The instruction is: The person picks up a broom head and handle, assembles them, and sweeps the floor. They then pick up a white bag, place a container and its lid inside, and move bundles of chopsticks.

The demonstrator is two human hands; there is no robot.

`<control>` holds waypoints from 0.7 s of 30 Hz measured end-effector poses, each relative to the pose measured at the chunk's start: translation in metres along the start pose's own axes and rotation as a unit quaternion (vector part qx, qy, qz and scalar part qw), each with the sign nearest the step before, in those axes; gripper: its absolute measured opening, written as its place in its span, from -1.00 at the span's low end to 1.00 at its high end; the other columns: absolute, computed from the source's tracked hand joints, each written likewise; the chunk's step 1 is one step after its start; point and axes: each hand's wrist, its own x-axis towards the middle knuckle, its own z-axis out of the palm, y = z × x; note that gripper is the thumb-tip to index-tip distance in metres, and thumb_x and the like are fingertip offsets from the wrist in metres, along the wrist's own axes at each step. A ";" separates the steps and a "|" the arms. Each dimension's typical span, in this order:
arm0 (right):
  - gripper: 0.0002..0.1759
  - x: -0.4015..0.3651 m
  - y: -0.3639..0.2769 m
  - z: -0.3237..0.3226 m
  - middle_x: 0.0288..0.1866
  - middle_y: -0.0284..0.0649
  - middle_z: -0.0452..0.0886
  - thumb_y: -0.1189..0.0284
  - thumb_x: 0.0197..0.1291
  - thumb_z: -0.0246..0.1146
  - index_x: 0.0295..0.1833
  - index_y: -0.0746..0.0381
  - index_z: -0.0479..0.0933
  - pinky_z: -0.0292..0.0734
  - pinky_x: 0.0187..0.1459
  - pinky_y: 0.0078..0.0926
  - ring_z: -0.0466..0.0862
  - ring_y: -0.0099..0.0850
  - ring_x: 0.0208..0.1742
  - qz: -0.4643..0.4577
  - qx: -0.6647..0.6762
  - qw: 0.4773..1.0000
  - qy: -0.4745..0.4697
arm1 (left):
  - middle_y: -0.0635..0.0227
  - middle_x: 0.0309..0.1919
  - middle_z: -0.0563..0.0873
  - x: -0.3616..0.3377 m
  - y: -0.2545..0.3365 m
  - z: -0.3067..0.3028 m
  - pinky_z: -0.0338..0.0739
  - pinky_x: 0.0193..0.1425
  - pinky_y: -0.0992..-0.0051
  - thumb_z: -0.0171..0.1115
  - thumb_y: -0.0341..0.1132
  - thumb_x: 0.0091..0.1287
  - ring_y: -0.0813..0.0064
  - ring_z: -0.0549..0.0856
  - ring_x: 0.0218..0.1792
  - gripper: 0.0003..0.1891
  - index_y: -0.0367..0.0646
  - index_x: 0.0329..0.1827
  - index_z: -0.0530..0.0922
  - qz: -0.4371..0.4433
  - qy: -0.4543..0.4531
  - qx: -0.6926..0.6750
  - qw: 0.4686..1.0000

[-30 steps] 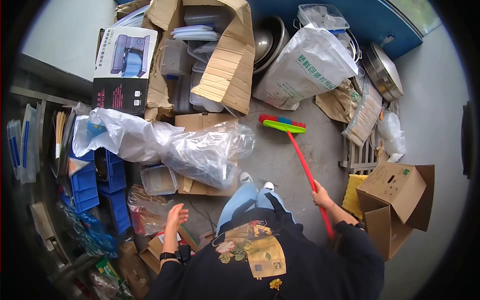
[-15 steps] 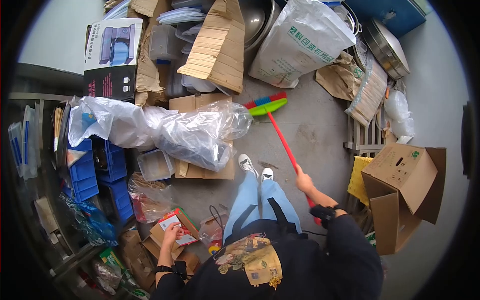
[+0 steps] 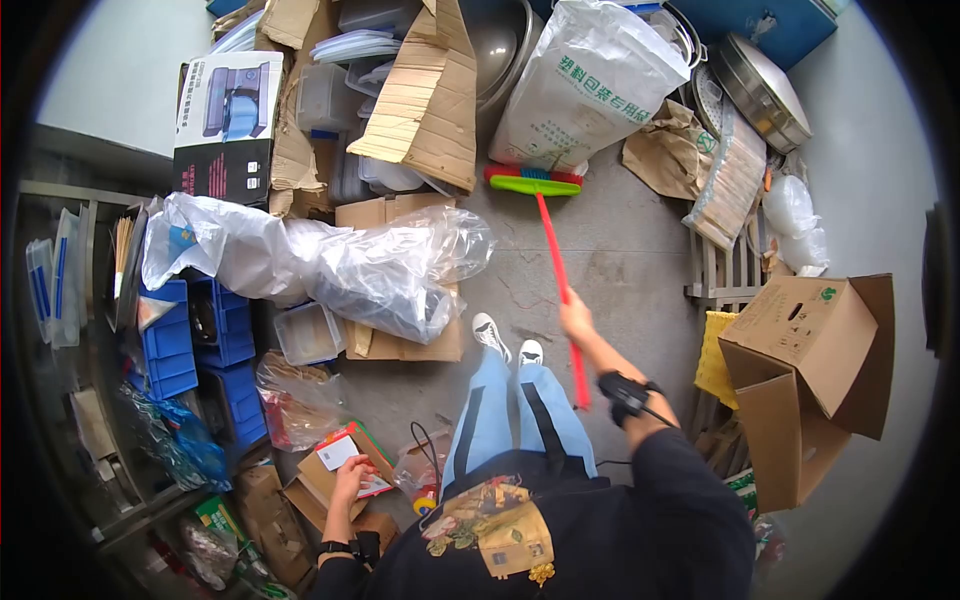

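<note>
My right hand [image 3: 577, 318] is wrapped around the red handle of a broom [image 3: 553, 245], partway along it. The broom's wide green head [image 3: 537, 186], with red and blue bristles, is on the grey floor right at the base of a white woven sack [image 3: 590, 85]. The handle's lower end points back toward my legs. My left hand [image 3: 352, 478] hangs low on the left with its fingers loosely apart, holding nothing. It overlaps a red and green box with a white label [image 3: 340, 452] in this view.
Clear plastic wrapping [image 3: 385, 265] lies over flattened cardboard at the left. Blue bins [image 3: 168, 345] stand by a shelf. An open cardboard box [image 3: 800, 350] and a yellow sheet [image 3: 715, 360] are at the right. Steel pots [image 3: 760, 95] stand at the back right.
My right hand has pushed the broom forward and slightly left, and its head has turned straighter and reached the sack's base. My left hand has shifted slightly lower.
</note>
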 end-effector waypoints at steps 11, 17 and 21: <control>-0.26 -0.007 -0.058 0.147 -0.16 0.18 0.53 0.53 0.10 -0.03 0.39 0.14 -0.17 0.46 -0.07 -0.11 0.57 0.04 -0.11 0.063 -0.019 0.991 -0.116 | 0.30 -0.29 0.62 -0.029 0.018 -0.021 0.50 -0.37 0.56 -0.03 -0.40 0.19 0.53 0.61 -0.41 -0.66 -0.10 0.06 0.44 -0.067 0.001 0.076 0.995; -0.25 -0.101 0.159 0.017 -0.29 0.08 0.53 0.53 0.11 -0.08 0.38 -0.17 -0.15 0.47 -0.24 -0.01 0.59 0.04 -0.29 -0.004 -0.230 0.968 -0.104 | 0.29 -0.31 0.62 0.020 0.030 -0.046 0.50 -0.37 0.54 -0.08 -0.41 0.19 0.53 0.60 -0.40 -0.64 -0.07 0.07 0.44 -0.018 -0.037 0.107 0.993; -0.47 -0.234 0.178 -0.105 -0.33 0.07 0.56 0.44 0.10 0.03 0.23 -0.10 0.23 0.45 -0.20 -0.03 0.58 0.01 -0.27 0.094 -0.247 0.961 -0.079 | 0.30 -0.32 0.62 0.050 0.063 -0.044 0.49 -0.39 0.57 -0.06 -0.42 0.16 0.58 0.59 -0.43 -0.64 -0.08 0.05 0.46 0.047 -0.062 0.124 0.989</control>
